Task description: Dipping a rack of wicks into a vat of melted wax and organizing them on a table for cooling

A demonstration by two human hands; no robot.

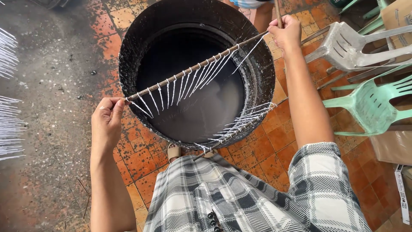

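A long thin stick (189, 71) with several white strings hanging from it spans a big black drum (128, 51) of cloudy liquid. My left hand (107, 120) pinches the stick's near-left end at the drum's rim. My right hand (285, 32) grips its far-right end above the opposite rim, together with another upright stick (278, 10). The strings (193, 81) dangle down into the drum. A second stick with white strings (240, 126) lies across the drum's lower right rim, held by neither hand.
Grey and green plastic chairs (369, 103) stand at the right on orange tiles. Racks of white strings (8, 124) show at the left edge over grey stained floor. Another person's leg (262, 17) stands behind the drum. My foot (174, 152) touches the drum's base.
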